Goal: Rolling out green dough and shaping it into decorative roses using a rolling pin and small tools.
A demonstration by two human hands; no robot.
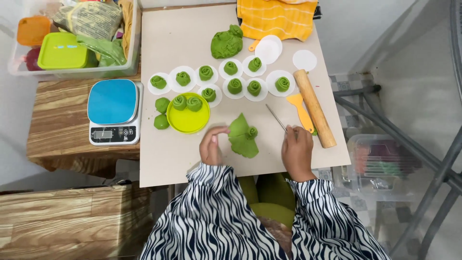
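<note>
My left hand (211,146) pinches the left edge of a flat green dough sheet (242,138) lying on the beige board (183,149). A partly rolled spiral sits at the sheet's upper right. My right hand (297,151) grips a thin metal stick (276,117) that points up and left, its tip apart from the sheet. Both sleeves are black-and-white striped.
Several green dough roses (234,85) rest on white paper rounds, two more on a yellow-green lid (188,121). Nearby are a dough lump (226,42), wooden rolling pin (314,108), yellow scraper (301,110), blue-topped scale (114,111), orange cloth (276,18) and a plastic bin (72,38).
</note>
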